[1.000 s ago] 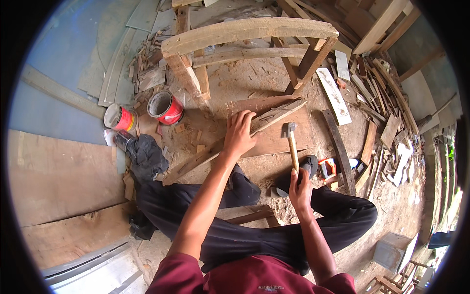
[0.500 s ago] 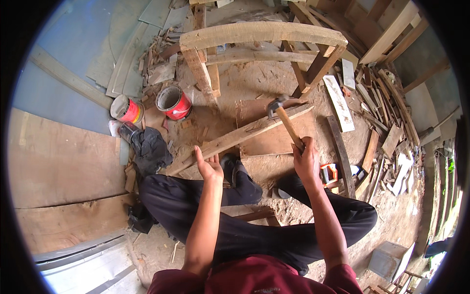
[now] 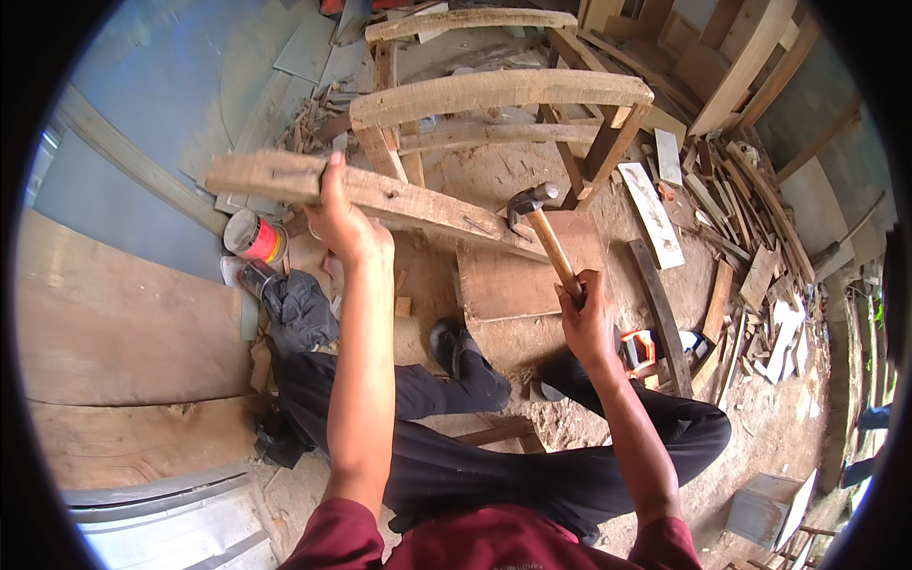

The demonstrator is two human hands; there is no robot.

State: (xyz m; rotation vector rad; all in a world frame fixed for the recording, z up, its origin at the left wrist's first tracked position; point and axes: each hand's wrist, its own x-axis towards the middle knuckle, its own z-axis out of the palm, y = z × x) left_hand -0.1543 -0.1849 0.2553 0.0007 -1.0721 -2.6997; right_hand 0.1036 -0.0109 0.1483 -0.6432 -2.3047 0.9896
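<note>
One long, rough, pale-brown wooden beam slants in our left hand's grip, its right end near a flat brown wooden board; we clasp a wooden-handled metal claw hammer in our right hand

Head-worn fisheye view, left of a pair, looking down and forward over the maroon shirt, left hand and right hand near, wooden furniture frame farther off

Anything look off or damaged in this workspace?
Yes: scrap wood lies jumbled at far right, and the white board is blotched brown. The held beam has dark marks; nails or cracks, can't tell.
</note>
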